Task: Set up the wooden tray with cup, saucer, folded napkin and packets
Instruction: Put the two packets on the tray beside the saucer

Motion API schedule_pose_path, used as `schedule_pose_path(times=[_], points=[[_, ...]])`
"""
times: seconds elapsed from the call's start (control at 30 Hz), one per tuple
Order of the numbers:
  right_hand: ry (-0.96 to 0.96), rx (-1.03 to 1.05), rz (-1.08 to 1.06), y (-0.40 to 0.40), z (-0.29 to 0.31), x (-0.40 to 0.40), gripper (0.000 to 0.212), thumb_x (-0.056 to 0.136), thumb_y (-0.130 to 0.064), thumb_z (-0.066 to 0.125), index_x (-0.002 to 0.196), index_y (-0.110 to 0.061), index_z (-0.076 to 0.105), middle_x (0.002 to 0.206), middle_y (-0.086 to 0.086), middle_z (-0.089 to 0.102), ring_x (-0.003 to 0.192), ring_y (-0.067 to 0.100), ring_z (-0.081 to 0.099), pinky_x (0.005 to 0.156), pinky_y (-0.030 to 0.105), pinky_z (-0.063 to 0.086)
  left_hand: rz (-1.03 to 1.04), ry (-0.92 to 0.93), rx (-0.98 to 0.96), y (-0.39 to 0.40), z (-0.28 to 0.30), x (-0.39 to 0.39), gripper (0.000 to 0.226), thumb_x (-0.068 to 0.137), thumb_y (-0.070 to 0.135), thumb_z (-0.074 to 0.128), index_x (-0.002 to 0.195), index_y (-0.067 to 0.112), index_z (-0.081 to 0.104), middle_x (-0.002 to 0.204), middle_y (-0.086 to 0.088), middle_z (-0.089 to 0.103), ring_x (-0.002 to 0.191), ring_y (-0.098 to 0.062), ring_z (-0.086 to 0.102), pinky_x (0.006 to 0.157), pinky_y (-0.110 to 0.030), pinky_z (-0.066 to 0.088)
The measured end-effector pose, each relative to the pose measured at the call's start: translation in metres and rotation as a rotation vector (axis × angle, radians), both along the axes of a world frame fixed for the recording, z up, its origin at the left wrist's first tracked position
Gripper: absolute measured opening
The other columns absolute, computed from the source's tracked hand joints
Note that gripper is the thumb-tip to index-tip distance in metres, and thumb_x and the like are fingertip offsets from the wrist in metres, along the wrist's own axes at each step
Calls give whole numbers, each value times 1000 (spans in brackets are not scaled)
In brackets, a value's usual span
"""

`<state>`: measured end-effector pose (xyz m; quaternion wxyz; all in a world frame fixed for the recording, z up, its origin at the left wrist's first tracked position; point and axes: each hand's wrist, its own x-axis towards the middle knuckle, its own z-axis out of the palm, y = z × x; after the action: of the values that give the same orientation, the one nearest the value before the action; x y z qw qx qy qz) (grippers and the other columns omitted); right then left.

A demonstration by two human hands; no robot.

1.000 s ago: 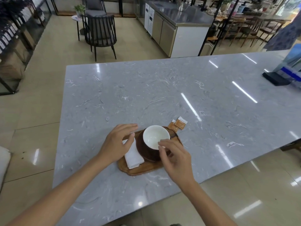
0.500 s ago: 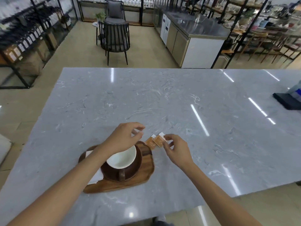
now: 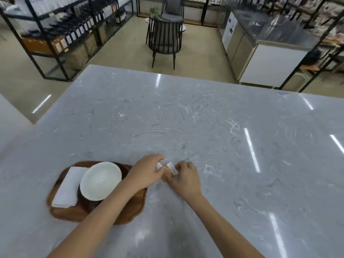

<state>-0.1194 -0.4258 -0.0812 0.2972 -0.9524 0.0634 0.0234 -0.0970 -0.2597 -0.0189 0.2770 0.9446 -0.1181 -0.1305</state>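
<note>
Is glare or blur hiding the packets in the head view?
Head view: ceiling-light streaks glare on the marble counter, none over the packets; packets slightly soft, partly covered by the left hand and right hand; shelves blurred, edges bowed.

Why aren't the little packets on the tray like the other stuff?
The packets are off the wooden tray, on the marble counter beside it, between both hands. The cup and folded napkin look tidy; nothing is spilled.
</note>
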Motion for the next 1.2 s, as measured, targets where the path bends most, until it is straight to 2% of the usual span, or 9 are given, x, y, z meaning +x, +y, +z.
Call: schedule_pose_path(times=[0.13, 0.3, 0.47, 0.57, 0.63, 0.77, 0.93, 1.1, 1.2], points=[[-14, 170, 113, -13, 3, -1, 34, 80, -31, 76, 104, -19, 55, 97, -2, 66, 90, 20, 61, 68, 28, 42, 36, -1, -40, -14, -10, -3, 31, 93, 26, 62, 123, 18, 64, 112, -1, 72, 104, -22, 66, 89, -35, 53], [-5, 516, 110, -29, 13, -6, 18, 91, -5, 67, 102, -19, 64, 95, -6, 76, 84, 7, 73, 74, 26, 58, 96, -11, -119, -20, -16, -11, 21, 87, 22, 67, 108, 25, 69, 90, 5, 77, 85, -13, 71, 79, -39, 57], [24, 774, 68, -36, 31, -9, 19, 91, -6, 73, 108, -12, 66, 94, 4, 78, 86, 14, 75, 79, 25, 59, 251, 115, -528, -20, -16, -28, 21, 82, 18, 81, 101, 23, 73, 89, 2, 79, 86, -14, 75, 86, -40, 59], [94, 957, -1, -34, 39, -4, 9, 98, -16, 65, 105, -11, 69, 86, 5, 79, 81, 15, 76, 71, 22, 58, 346, 92, -627, -18, -7, -30, 15, 82, 14, 81, 94, 23, 74, 90, 2, 80, 86, -13, 76, 84, -35, 58], [133, 998, -67, -32, 39, 5, 17, 102, -19, 57, 100, -12, 72, 86, 4, 79, 77, 14, 75, 68, 22, 58, 417, 48, -655, -15, 2, -28, 15, 83, 13, 80, 91, 25, 75, 89, 6, 80, 85, -10, 75, 81, -31, 57], [72, 599, 53, -21, 26, 24, 12, 97, -21, 64, 100, -15, 74, 87, -3, 77, 76, 7, 71, 73, 24, 56, 515, -83, -660, 0, 23, -20, 13, 84, 17, 79, 93, 27, 75, 90, 17, 79, 84, -1, 73, 73, -14, 56], [103, 140, 155, 12, 17, 25, 42, 86, -53, 68, 115, -23, 64, 107, -5, 68, 96, 15, 67, 81, 33, 56, 561, -118, -682, 22, 32, -20, 13, 84, 18, 79, 94, 26, 75, 90, 12, 79, 85, -5, 74, 81, -27, 57], [144, -30, 177, 33, 14, 19, 67, 71, -65, 72, 124, -27, 55, 121, -2, 53, 110, 22, 58, 81, 36, 53, 579, -108, -731, 34, 27, -29, 12, 85, 22, 79, 95, 27, 75, 92, 11, 80, 86, -6, 75, 80, -26, 59], [158, -56, 177, 35, 13, 18, 67, 72, -60, 76, 126, -26, 54, 124, -1, 50, 119, 21, 50, 86, 38, 52, 585, -99, -758, 38, 25, -35, 13, 85, 22, 79, 96, 26, 75, 92, 9, 80, 87, -8, 75, 82, -28, 58]])
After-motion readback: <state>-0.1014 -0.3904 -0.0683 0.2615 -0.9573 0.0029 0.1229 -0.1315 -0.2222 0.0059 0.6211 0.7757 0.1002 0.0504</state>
